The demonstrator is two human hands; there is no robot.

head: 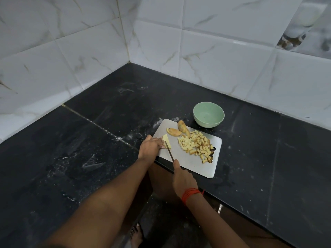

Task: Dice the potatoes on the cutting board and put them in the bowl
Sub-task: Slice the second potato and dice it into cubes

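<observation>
A grey cutting board (189,158) lies at the front edge of the black counter. On its left end lies a pale potato slab (166,140); my left hand (151,146) holds it down with the fingertips. My right hand (182,179) grips a knife (169,152) whose blade rests across the slab. A pile of diced potato (197,144) covers the board's right half. Two unpeeled potato pieces (179,130) sit at the board's far edge. Just behind the board stands a pale green bowl (208,114), which looks empty.
The black stone counter (107,140) fills a corner between white tiled walls (215,59). Its front edge runs right under the board. Below the edge I see my legs and a foot (137,235).
</observation>
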